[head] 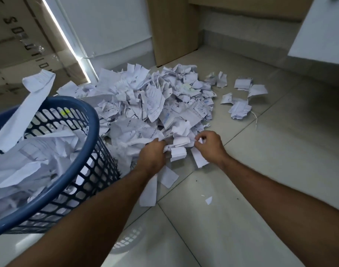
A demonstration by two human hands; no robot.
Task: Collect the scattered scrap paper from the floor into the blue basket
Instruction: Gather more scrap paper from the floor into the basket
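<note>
A big heap of torn white scrap paper (pixel 155 97) lies on the tiled floor ahead of me. The blue mesh basket (pixel 87 120) stands at the left, holding a mound of crumpled paper with one long strip sticking up. My left hand (pixel 152 153) grips scraps at the near edge of the heap, fingers curled into the paper. My right hand (pixel 210 146) is just to its right, pinching a small white scrap between thumb and fingers. Loose strips (pixel 168 176) lie on the floor under my left wrist.
A few separate scraps (pixel 239 106) lie to the right of the heap. A wooden cabinet panel (pixel 172 29) stands behind the pile, cardboard boxes (pixel 20 41) at the far left, a white cabinet (pixel 322 31) at the upper right. Tiny paper bits (pixel 208 200) dot the near tiles.
</note>
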